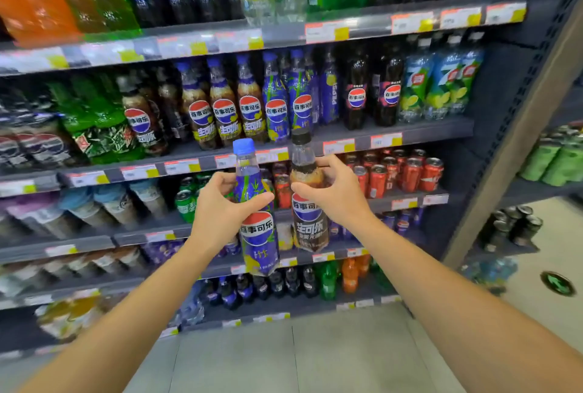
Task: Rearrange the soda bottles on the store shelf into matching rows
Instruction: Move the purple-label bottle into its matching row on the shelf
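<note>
My left hand (220, 206) grips a blue-capped Pepsi bottle with a purple bamboo label (257, 228) around its shoulder. My right hand (334, 190) grips a black-capped Pepsi bottle with a dark label (307, 222) the same way. Both bottles are upright, side by side, held out in front of the shelf. On the second shelf (410, 131) behind them stand dark-label Pepsi bottles (220, 115) to the left and purple bamboo-label bottles (287, 99) to the right. A gap on that shelf lies right of the bamboo bottles' front row.
Green bottles (94, 115) stand at the left of the second shelf, black Pepsi bottles (372, 90) and 7-Up bottles (441, 80) at its right. Red cans (407, 172) fill the shelf below. A dark upright post (511, 115) ends the shelf unit on the right.
</note>
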Demonstrator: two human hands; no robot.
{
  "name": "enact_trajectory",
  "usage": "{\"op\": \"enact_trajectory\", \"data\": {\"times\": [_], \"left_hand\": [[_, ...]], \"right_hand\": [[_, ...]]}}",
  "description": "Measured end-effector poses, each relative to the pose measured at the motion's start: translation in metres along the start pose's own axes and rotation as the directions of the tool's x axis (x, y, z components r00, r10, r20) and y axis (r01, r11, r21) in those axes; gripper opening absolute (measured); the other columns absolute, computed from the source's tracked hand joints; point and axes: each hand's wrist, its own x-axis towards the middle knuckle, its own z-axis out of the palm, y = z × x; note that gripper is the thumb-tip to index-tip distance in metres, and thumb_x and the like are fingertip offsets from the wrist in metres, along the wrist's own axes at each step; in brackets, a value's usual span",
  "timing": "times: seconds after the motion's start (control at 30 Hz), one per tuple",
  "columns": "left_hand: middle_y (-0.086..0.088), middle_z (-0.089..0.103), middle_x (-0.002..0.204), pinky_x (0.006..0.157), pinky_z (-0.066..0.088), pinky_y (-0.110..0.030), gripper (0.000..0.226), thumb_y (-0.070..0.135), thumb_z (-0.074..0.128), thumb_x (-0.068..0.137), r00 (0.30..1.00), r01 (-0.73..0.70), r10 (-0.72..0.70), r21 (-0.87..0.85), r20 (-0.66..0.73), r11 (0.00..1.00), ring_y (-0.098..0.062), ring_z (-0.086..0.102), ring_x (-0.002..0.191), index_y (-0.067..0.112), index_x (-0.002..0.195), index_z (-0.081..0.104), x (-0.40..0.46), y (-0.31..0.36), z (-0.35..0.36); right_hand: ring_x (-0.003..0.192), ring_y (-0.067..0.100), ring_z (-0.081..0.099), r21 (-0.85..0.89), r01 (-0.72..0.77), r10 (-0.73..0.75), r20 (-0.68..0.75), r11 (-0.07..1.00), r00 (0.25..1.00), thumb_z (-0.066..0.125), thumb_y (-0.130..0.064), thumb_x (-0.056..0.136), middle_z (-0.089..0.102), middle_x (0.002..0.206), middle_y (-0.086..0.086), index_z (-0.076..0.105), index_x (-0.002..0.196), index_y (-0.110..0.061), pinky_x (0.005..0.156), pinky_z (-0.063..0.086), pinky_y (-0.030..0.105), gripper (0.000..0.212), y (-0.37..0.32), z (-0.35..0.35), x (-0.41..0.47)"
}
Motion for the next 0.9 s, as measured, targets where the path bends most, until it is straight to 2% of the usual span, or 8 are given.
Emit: {"op": "enact_trajectory", "data": {"times": [0.07,0.27,0.4,0.5,0.57,0.63,0.8,0.9], "left_hand": [[0.013,0.065,0.103,0.071,0.045,-0.014,0.047,0.033,0.085,0.069,0.999,0.001,-0.001,-0.003,-0.033,1.000,0.013,0.058,0.091,0.016,0.105,0.058,-0.002,-0.006,-0.018],[0.020,0.057,0.096,0.064,0.044,-0.002,0.048,0.022,0.084,0.071,0.995,-0.012,0.010,-0.024,-0.104,1.000,0.026,0.054,0.077,0.018,0.109,0.054,0.005,-0.029,-0.078],[0.008,0.067,0.101,0.077,0.051,-0.019,0.056,0.021,0.088,0.066,0.987,0.026,-0.034,-0.056,-0.155,0.998,0.002,0.064,0.091,0.017,0.112,0.056,0.018,-0.047,-0.132],[0.013,0.063,0.100,0.073,0.047,-0.012,0.054,0.025,0.088,0.066,0.984,0.035,-0.046,-0.066,-0.174,0.997,0.003,0.060,0.091,0.021,0.109,0.054,0.030,-0.061,-0.170],[0.011,0.063,0.102,0.082,0.050,-0.020,0.056,0.029,0.089,0.064,0.985,0.019,-0.027,-0.045,-0.171,0.999,-0.006,0.061,0.097,0.023,0.108,0.054,0.040,-0.070,-0.191],[0.007,0.064,0.106,0.090,0.049,-0.030,0.058,0.031,0.089,0.063,0.986,0.003,-0.008,-0.029,-0.167,1.000,-0.013,0.061,0.103,0.024,0.109,0.055,0.049,-0.078,-0.209],[0.010,0.070,0.101,0.092,0.054,-0.036,0.055,0.029,0.089,0.065,0.988,0.004,-0.017,-0.081,-0.155,0.997,-0.008,0.066,0.096,0.022,0.113,0.064,0.067,-0.096,-0.250],[0.016,0.070,0.094,0.083,0.054,-0.025,0.060,0.025,0.087,0.068,0.989,0.009,-0.027,-0.126,-0.146,0.992,0.003,0.067,0.088,0.018,0.122,0.063,0.075,-0.107,-0.266]], "right_hand": [[0.088,0.016,0.071,-0.003,-0.002,0.003,0.019,1.000,1.000,0.078,-0.052,0.059,0.074,0.095,-0.003,0.060,0.100,-0.030,0.081,0.057,0.048,0.049,-0.005,0.019,-0.001],[0.090,0.015,0.069,-0.022,0.005,-0.003,0.082,1.000,0.997,0.078,-0.049,0.064,0.072,0.100,-0.002,0.058,0.105,-0.028,0.082,0.057,0.047,0.050,-0.027,0.085,0.008],[0.086,0.019,0.069,0.001,0.007,-0.007,0.061,1.000,0.998,0.080,-0.034,0.073,0.073,0.093,0.002,0.058,0.098,-0.027,0.078,0.057,0.043,0.034,-0.047,0.142,0.012],[0.082,0.023,0.067,0.014,-0.004,0.002,0.095,1.000,0.995,0.081,-0.034,0.074,0.071,0.089,0.007,0.057,0.098,-0.024,0.076,0.056,0.046,0.035,-0.060,0.189,0.015],[0.082,0.022,0.067,0.016,-0.012,0.010,0.097,1.000,0.995,0.080,-0.039,0.072,0.071,0.090,0.006,0.057,0.102,-0.023,0.076,0.055,0.045,0.042,-0.069,0.218,0.019],[0.085,0.023,0.067,0.010,-0.009,0.008,0.106,1.000,0.994,0.081,-0.035,0.074,0.070,0.092,0.008,0.056,0.102,-0.023,0.076,0.053,0.040,0.039,-0.077,0.243,0.022],[0.079,0.018,0.065,-0.003,0.014,-0.014,0.090,1.000,0.996,0.081,-0.026,0.077,0.070,0.092,0.008,0.053,0.096,-0.026,0.074,0.054,0.035,0.034,-0.093,0.288,0.031],[0.083,0.017,0.069,-0.001,0.010,-0.010,0.051,1.000,0.999,0.082,-0.028,0.075,0.072,0.089,0.002,0.056,0.099,-0.026,0.078,0.057,0.042,0.035,-0.090,0.308,0.036]]}}
